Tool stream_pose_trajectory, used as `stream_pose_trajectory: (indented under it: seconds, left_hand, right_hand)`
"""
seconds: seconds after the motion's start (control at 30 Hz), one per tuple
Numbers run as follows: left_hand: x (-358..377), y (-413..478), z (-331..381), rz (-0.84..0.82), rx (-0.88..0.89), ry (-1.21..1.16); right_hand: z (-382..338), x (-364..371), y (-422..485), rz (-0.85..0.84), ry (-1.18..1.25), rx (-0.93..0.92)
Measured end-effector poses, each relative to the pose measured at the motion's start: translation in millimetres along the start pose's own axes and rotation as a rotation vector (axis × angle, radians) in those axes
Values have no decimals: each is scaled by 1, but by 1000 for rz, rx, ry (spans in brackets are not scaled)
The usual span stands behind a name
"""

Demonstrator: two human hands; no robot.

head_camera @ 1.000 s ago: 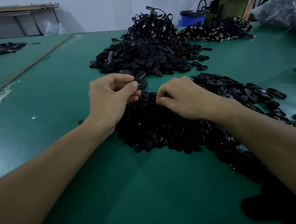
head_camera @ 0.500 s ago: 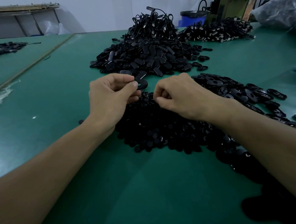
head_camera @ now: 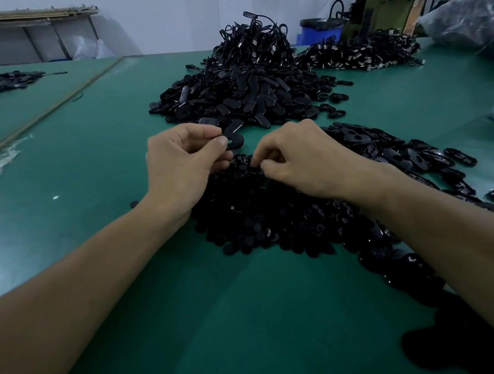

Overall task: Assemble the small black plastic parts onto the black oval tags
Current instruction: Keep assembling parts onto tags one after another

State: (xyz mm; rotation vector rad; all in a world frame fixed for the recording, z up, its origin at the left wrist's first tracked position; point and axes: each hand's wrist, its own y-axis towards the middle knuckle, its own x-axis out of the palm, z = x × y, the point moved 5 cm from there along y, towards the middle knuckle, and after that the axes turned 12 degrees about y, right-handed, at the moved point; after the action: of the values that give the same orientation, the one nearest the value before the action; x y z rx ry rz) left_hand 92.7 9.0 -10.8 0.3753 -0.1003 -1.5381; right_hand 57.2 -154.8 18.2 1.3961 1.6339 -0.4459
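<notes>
Left hand (head_camera: 181, 165) pinches oval tag (head_camera: 234, 141) between thumb, forefinger; right hand (head_camera: 299, 157) curled onto small-parts pile (head_camera: 256, 215), centre of table (head_camera: 96, 196), grip unclear

Green table (head_camera: 189, 306). Left hand (head_camera: 181, 167): pinches one oval tag (head_camera: 234, 141). Right hand (head_camera: 299, 160): fingers curled, tips on heap of small parts (head_camera: 256, 215). Tag pile (head_camera: 240, 97) beyond.

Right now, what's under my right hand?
Your right hand is over the heap of small black plastic parts on the green table. Its curled fingers dip into the heap; whether they pinch a part is hidden.
</notes>
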Motion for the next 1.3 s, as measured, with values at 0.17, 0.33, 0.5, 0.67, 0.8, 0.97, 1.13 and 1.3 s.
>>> stream_pose_trajectory:
  seconds: [0.17, 0.33, 0.5, 0.67, 0.8, 0.97, 1.13, 1.3]
  left_hand:
    - [-1, 0, -1, 5, 4, 3]
    - [0, 1, -2, 4, 5, 11]
    - [-1, 2, -3, 3, 3, 7]
    - [0, 1, -3, 4, 3, 7]
    - [1, -1, 0, -8, 56, 55]
    - [7, -5, 5, -57, 83, 48]
    - [13, -9, 11, -100, 75, -30]
    - [13, -10, 14, -91, 90, -16]
  right_hand:
    - [2, -2, 0, 28, 66, 3]
    - [-1, -2, 0, 28, 22, -4]
    - [0, -4, 0, 31, 89, 26]
    - [3, -3, 0, 44, 186, 50]
    - [-5, -9, -1, 105, 201, -16]
    - [-13, -18, -3, 255, 265, -73]
    - [-11, -19, -3, 301, 280, -32]
    - [-10, -18, -3, 314, 250, -8]
